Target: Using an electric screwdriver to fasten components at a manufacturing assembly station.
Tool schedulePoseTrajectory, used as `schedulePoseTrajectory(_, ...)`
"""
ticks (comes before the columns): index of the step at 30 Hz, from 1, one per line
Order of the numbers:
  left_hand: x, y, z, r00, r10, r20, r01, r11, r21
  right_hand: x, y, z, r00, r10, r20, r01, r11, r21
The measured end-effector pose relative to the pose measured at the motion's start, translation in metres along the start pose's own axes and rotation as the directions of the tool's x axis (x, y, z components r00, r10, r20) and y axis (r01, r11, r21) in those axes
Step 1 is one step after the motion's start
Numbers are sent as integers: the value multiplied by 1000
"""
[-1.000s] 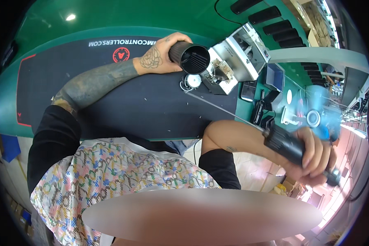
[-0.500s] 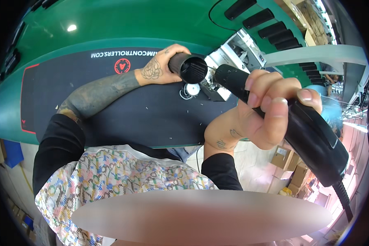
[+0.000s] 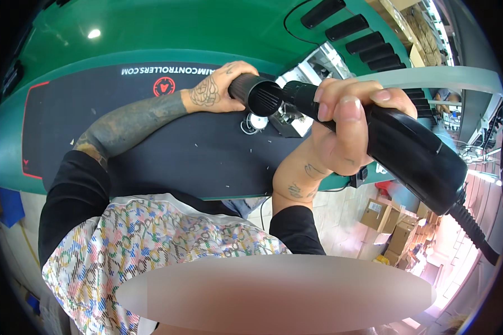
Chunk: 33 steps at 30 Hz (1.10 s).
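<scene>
My left hand point(image 3: 209, 92) is wrapped round a hollow black ribbed tube point(image 3: 250, 92) above the dark mat. The tube's open end faces right, and parallel ridges show inside it. In my right hand point(image 3: 346, 125) is a black corded electric screwdriver point(image 3: 416, 153), its body rising toward me and its cord trailing off to the lower right. The narrow knurled nose of the screwdriver points left, close to the tube's mouth. Whether its tip touches the tube cannot be made out.
Behind the tools stands a white metal machine point(image 3: 324, 62), with a small round white part point(image 3: 257, 121) beside it. Several black tubes point(image 3: 346, 27) lie in a row on the green surface. Small scraps dot the dark mat point(image 3: 167, 151). Cardboard boxes point(image 3: 381, 215) sit on the floor at right.
My right hand has brought the screwdriver left, so its nose is nearer the tube's mouth. The screwdriver's rear end has risen in the view. My left hand keeps hold of the tube.
</scene>
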State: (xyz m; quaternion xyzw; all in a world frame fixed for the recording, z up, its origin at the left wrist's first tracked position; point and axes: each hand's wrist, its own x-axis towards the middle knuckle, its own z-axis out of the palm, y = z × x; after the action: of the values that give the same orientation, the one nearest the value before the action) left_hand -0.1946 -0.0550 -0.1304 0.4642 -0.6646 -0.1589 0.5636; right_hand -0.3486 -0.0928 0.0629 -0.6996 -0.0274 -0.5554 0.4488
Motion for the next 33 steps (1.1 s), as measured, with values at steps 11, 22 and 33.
schedulePoseTrajectory(11, 0, 2, 1, 978, -104, -181, 118, 991, 70, -5, -36, -61, 943, -296, 154, 333, 841, -425)
schedulePoseTrajectory(22, 0, -5, -1, 988, -12, -152, 16, 1000, 22, -3, -60, -82, 991, 78, 108, -128, 785, 606)
schedulePoseTrajectory(33, -2, -8, 1, 985, -111, -129, 103, 993, -65, -4, -22, -35, 967, -91, 239, 58, 988, 140)
